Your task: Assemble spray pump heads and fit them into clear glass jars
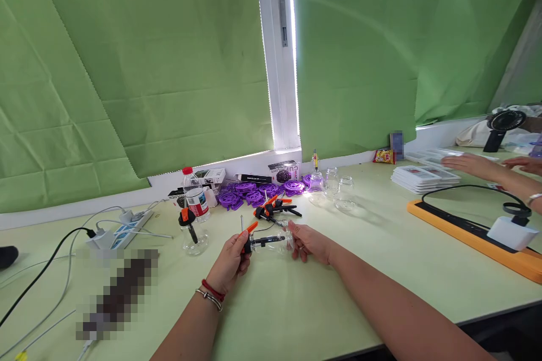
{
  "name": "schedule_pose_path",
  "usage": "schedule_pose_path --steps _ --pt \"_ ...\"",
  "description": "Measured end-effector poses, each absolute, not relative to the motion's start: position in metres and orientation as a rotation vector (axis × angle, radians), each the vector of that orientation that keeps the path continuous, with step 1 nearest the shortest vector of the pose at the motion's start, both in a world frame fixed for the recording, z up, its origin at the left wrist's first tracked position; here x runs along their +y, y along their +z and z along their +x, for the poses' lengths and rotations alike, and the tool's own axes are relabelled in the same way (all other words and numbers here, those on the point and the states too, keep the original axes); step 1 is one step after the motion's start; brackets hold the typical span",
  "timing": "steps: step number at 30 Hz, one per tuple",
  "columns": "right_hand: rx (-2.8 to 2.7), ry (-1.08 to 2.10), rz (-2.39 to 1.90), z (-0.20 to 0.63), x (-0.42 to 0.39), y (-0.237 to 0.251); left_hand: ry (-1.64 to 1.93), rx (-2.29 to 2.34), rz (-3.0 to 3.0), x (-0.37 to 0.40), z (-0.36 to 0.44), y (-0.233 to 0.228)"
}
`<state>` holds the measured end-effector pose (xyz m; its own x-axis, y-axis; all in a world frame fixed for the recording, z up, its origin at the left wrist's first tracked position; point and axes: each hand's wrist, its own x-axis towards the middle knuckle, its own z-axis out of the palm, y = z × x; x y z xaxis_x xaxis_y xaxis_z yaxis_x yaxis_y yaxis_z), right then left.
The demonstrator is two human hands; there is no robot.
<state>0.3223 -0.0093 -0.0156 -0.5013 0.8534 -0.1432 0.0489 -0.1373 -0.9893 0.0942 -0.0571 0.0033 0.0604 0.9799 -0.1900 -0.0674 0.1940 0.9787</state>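
Note:
Between my two hands a clear bottle [275, 241] lies on its side, just above the table. My left hand [232, 256] is closed around its black cap with an orange lever [250, 228]. At the other end, the fingers of my right hand [308, 241] grip the bottle's base. A dark tube shows inside it. Just beyond lie several loose black-and-orange caps [275, 210]. To the left a similar bottle [195, 242] stands upright with a black-and-orange cap on it. Several clear bottles [346, 197] without such caps stand behind my right hand.
Purple plastic pieces [254, 194] are heaped near the window. A red-capped drink bottle [195, 197], a power strip [131, 230] and cables stand left. At right are stacked white cases [423, 180], an orange bar [466, 240], a small fan [503, 127] and another person's hands [470, 164].

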Motion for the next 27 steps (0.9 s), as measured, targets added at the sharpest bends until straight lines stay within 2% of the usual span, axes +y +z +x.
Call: schedule_pose_path --steps 11,19,27 --pt "-1.637 1.549 -0.882 0.331 -0.013 -0.011 1.086 1.192 1.028 -0.055 0.091 0.003" --pt "-1.503 1.728 -0.888 0.326 -0.010 -0.015 1.096 1.189 1.053 -0.057 0.093 0.005" --pt "-1.520 1.712 -0.956 0.319 -0.006 -0.023 1.077 1.197 1.049 -0.059 0.096 0.006"
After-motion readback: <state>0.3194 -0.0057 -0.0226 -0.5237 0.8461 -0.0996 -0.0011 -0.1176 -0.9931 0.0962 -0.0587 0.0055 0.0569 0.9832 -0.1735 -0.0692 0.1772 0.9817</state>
